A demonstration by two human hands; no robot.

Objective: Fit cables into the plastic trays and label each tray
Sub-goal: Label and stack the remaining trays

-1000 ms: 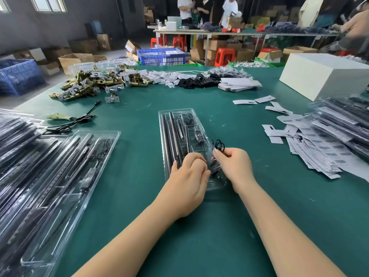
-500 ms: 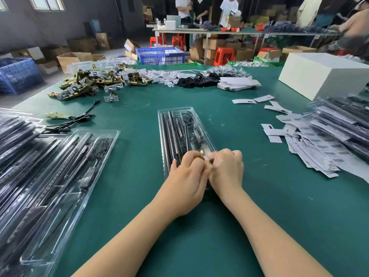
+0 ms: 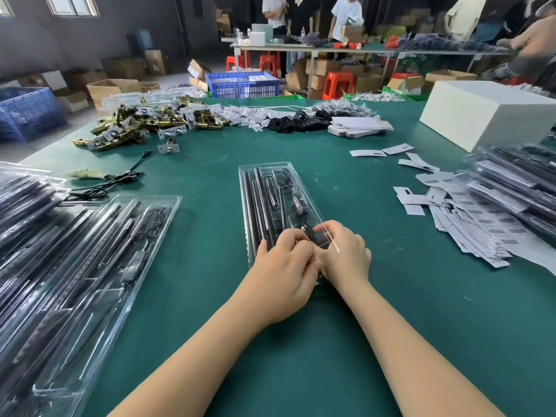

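A clear plastic tray [image 3: 272, 200] lies lengthwise in the middle of the green table [image 3: 376, 311], its far end pointing away from the person and its near end under both hands. Long dark rods fill its left channels, and a thin black cable [image 3: 296, 203] runs down the right compartment toward the hands. The left hand [image 3: 284, 273] rests over the tray's near left part, fingers curled down onto it with the thumb along the left rim; whether the fingertips pinch anything cannot be told, since they are folded under. The right hand [image 3: 346, 257] sits just beside it, touching it at the knuckles, fingers bent onto the tray's near right corner, where a dark bit of the cable and a small metal piece show between the two hands; it seems to press or pinch there, but the grip itself is hidden. A bright edge of clear plastic crosses the back of the right hand. To the left, well apart, a filled tray [image 3: 99, 266] lies at an angle in front of a stack of more trays [image 3: 24, 200]. A loose black cable [image 3: 120, 179] lies on the table beyond them. To the right lies a spread of white barcode labels [image 3: 469, 224], partly under another stack of packed trays [image 3: 517, 182]. Farther back are a heap of brass hardware [image 3: 144, 124], black and white small parts, and a white box [image 3: 487, 112].
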